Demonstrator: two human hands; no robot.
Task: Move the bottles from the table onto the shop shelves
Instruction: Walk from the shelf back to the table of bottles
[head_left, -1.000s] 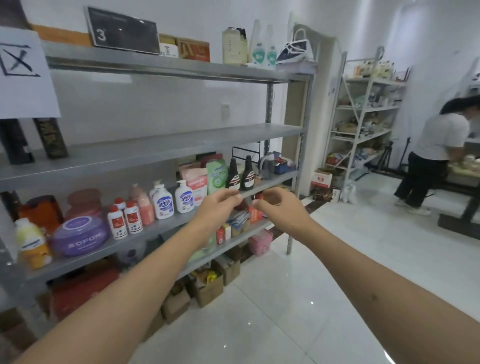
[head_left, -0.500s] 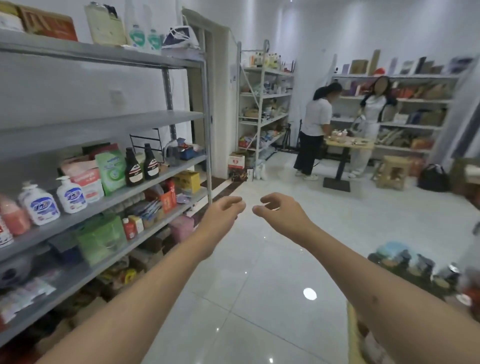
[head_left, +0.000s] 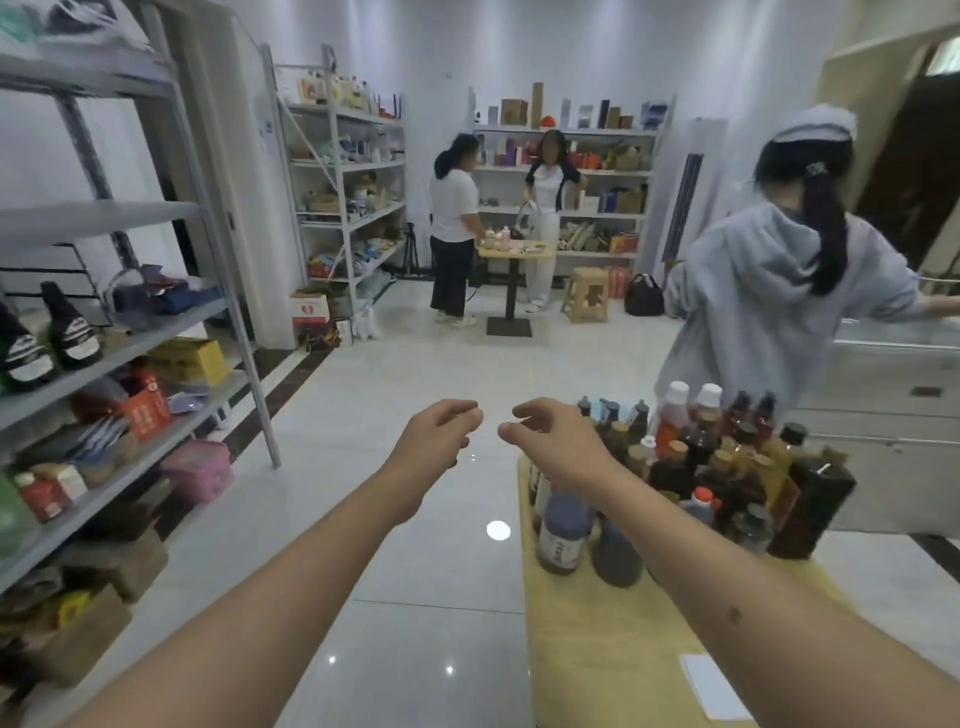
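While both hands are held out empty at centre frame, the step in hand looks like a reach for the next bottle. Left hand: fingers loosely curled, holding nothing, over bare floor. Right hand: fingers also relaxed and loosely curled, nothing in them, above the near left corner of the table at lower right.

Bottles stand packed together on the table's far half, mostly dark glass with a few white-capped ones at the back. Nearest the right hand: a dark bottle with a pale label, partly hidden by the forearm. Two dark bottles already stand on the grey shelf at left of frame.

Judgement on doing it well: take from the near edge of the cluster first, gripping a body low around the label, lift straight up before swinging left. The pack is tight, so a sideways pull would likely knock neighbours. One bottle per hand seems workable. A person in a grey hoodie stands just behind the table; keep elbows in.
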